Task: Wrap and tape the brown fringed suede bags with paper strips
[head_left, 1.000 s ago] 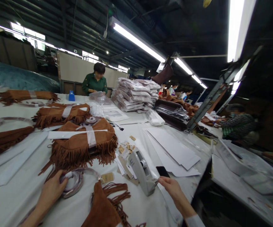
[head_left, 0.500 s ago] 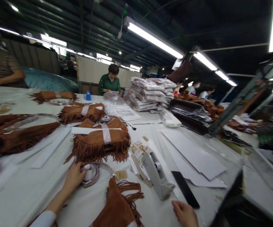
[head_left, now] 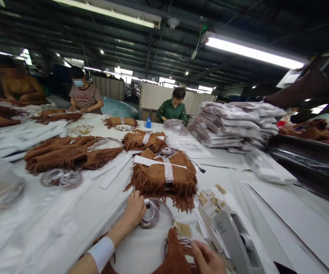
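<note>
My left hand (head_left: pixel 135 208) is closed at the left edge of a coiled, plastic-wrapped strap (head_left: pixel 150 214). From the coil a wrapped length runs right to a brown suede fringed bag (head_left: pixel 173 255), near a tan tag (head_left: pixel 183 229). At that bag's right side, my right hand (head_left: pixel 208 259) has its fingers curled against the fringe; their undersides are hidden. Just beyond the left hand lies another fringed bag (head_left: pixel 155 173), bound with a white band and with a white strip across it. A grey tape dispenser (head_left: pixel 235 239) stands right of my right hand.
More fringed bags (head_left: pixel 73 152) lie to the left, with wrapped coils (head_left: pixel 70 179) in front. A tall stack of plastic-wrapped packages (head_left: pixel 235 123) stands at the back right. White sheets (head_left: pixel 290 224) cover the right side. A person in green (head_left: pixel 172 110) works across the table.
The view has swung left, so the table things sit further right. My right hand has moved left, from beside the tape dispenser to the near bag's fringe. My left hand stays at the coil.
</note>
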The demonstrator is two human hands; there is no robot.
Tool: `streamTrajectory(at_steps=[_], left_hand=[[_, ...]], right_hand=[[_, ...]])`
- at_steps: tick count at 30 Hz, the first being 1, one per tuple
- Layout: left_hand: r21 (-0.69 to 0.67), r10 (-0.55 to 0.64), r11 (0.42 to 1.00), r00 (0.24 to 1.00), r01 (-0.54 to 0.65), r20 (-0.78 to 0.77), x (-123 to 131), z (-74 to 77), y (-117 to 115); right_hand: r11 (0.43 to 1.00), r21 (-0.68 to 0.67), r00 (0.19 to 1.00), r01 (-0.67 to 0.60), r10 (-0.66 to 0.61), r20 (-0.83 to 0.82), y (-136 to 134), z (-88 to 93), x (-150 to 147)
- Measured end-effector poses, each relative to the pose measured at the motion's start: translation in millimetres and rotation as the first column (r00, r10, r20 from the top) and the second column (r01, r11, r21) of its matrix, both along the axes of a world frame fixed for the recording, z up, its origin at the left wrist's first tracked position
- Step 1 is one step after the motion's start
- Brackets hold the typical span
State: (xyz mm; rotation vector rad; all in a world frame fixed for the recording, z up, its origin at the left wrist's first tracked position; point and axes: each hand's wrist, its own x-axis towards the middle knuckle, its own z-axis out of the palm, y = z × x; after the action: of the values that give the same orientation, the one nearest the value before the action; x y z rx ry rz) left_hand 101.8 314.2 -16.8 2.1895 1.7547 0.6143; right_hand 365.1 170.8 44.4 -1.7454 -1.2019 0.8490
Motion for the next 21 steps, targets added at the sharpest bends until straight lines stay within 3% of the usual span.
streamTrajectory(at_steps=[4, 7, 13, 21], left_hand=[[-0.025, -0.065, 0.997, 0.996, 0.066, 0.057, -2, 10.8, -4], [-0.056, -0.095, 0.993, 0.988, 0.103, 0.122, -3, 11.8, -6], [-0.062, -0.126, 0.988, 0.969, 0.142, 0.210, -2, 8.4, -6], [-0.069, -0.133, 0.986, 0.965, 0.152, 0.225, -3, 9.1, -8]], right_hand=[[0.984, 0.046, 0.972, -0.174, 0.179, -0.152, 55, -10.5, -75], [0.968, 0.055, 0.946, -0.245, 0.251, -0.204, 85, -20.9, -107], [0.965, 0.065, 0.962, -0.256, 0.260, -0.076, 118, -32.8, -121], [0.967, 0.032, 0.966, -0.253, 0.251, 0.053, 119, -30.7, -125]])
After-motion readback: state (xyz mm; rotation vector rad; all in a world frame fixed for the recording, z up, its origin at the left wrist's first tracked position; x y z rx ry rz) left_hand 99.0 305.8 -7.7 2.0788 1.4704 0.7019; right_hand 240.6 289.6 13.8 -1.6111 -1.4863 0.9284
